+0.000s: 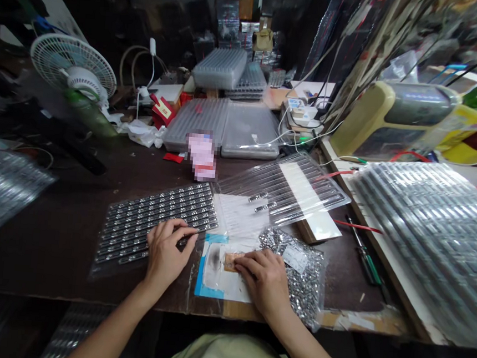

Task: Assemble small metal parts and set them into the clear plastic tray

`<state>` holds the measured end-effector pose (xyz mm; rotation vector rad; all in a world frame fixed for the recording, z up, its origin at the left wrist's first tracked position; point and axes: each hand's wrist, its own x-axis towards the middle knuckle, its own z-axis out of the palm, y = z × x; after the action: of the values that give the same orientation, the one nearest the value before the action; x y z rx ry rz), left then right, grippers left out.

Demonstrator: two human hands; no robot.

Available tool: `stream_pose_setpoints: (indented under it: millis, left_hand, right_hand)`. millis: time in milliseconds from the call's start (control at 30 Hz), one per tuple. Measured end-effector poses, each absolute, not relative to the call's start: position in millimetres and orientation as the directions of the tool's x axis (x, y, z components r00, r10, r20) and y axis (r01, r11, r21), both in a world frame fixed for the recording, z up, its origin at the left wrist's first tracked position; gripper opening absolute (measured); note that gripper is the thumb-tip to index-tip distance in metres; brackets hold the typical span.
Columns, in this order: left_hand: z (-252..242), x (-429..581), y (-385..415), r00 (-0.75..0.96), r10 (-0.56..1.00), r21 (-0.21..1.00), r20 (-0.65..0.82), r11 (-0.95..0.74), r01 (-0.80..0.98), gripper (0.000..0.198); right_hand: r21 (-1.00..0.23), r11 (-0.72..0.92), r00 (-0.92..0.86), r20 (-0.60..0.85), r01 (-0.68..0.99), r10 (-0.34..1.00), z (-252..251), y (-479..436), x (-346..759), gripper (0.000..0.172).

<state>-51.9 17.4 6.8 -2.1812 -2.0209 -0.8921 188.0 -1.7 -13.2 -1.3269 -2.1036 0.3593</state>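
My left hand lies over the right end of a dark tray holding rows of small metal parts, inside a clear bag. Its thumb and forefinger pinch together at a row, apparently on one small metal part. My right hand rests on a white sheet with a blue edge, its fingertips on a small tan block. Whether it grips the block is hidden. A clear bag of loose silver parts lies against that hand's right side.
A clear blister tray holding a couple of metal parts lies beyond my hands. A green-handled screwdriver lies to the right. Stacked clear trays fill the right side. Further back stand plastic cases, a power strip and a fan.
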Motion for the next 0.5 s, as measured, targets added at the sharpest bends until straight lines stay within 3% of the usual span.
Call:
stream_pose_setpoints:
  millis: [233,400,500]
  left_hand:
    - [24.7,35.5,99.1,0.262,0.897,0.448,0.355,-0.409,0.795,0.01]
    - [25.3,73.9,121.4,0.273,0.911,0.477,0.309,-0.397,0.784,0.011]
    - [29.2,62.1,113.2,0.203,0.942,0.63,0.267,-0.33,0.703,0.01]
  right_hand:
    - [-0.475,0.451,-0.302,0.358,0.756,0.884,-11.4,-1.0,185.6,0.01]
    - [-0.475,0.429,-0.288,0.342,0.768,0.894,-12.0,-2.6,181.3,0.009]
    - [-0.446,0.429,-0.296,0.339,0.785,0.893,-12.0,-3.0,181.9,0.01]
